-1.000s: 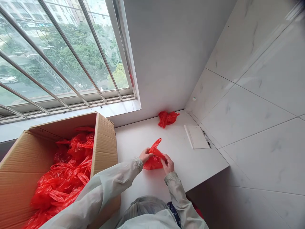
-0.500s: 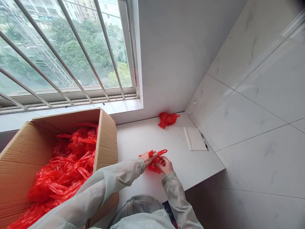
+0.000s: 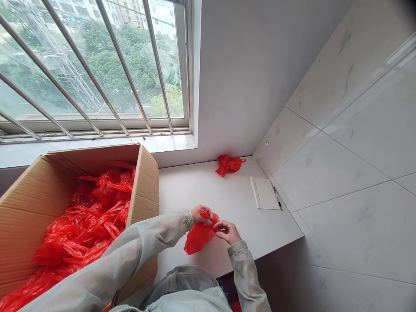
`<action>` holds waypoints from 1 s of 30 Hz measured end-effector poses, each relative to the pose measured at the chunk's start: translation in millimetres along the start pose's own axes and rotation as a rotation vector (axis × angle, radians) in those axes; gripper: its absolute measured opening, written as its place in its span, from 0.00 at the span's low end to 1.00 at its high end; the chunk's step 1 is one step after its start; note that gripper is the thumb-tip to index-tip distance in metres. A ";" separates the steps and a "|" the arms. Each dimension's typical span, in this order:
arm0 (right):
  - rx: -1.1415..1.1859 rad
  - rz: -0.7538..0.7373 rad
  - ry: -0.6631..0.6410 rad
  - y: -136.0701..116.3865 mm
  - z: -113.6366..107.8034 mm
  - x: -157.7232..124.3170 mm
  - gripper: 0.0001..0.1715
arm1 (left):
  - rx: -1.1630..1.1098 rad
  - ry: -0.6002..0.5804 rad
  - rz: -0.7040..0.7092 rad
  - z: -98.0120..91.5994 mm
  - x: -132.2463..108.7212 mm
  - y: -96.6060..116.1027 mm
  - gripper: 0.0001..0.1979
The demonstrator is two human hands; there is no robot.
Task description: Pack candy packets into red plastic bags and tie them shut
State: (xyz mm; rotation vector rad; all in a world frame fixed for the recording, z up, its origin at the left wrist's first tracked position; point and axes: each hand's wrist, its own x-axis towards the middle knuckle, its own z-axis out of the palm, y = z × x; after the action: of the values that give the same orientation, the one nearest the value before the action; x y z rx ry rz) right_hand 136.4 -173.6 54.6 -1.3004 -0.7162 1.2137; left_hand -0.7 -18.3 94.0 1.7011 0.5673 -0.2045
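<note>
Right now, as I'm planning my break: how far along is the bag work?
Done: one bundled bag lies at the back of the counter. In hand: left hand and right hand grip a red bag. Remaining: the cardboard box holds a heap of loose bags.

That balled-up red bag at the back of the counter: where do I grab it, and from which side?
Probably its bunched middle, from above and the front: the balled-up red bag lies low and crumpled close under the wall, leaving little room behind.

Likely home corner: barred window (image 3: pixel 97 73), tiled wall (image 3: pixel 341 143), white counter (image 3: pixel 201 182).
</note>
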 end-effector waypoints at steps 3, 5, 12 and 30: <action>0.063 -0.045 0.102 1.8 1.6 2.7 0.16 | 0.200 0.023 0.065 13.0 -3.2 6.8 0.08; 0.114 -0.071 0.129 0.5 9.0 10.3 0.18 | 0.351 0.047 0.113 24.3 -6.9 15.2 0.08; 0.181 -0.047 0.015 0.5 32.4 27.8 0.25 | 0.929 0.236 0.241 29.6 -10.8 28.0 0.12; -0.676 -0.113 0.314 28.0 2.9 20.5 0.09 | 1.321 0.166 0.383 27.4 -11.4 -2.1 0.03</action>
State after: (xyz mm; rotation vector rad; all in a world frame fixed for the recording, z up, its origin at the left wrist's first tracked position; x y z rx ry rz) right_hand 132.1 -157.9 23.8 -1.9203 -0.9940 0.6601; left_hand -6.7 -47.3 91.2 3.0861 0.1629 -0.1630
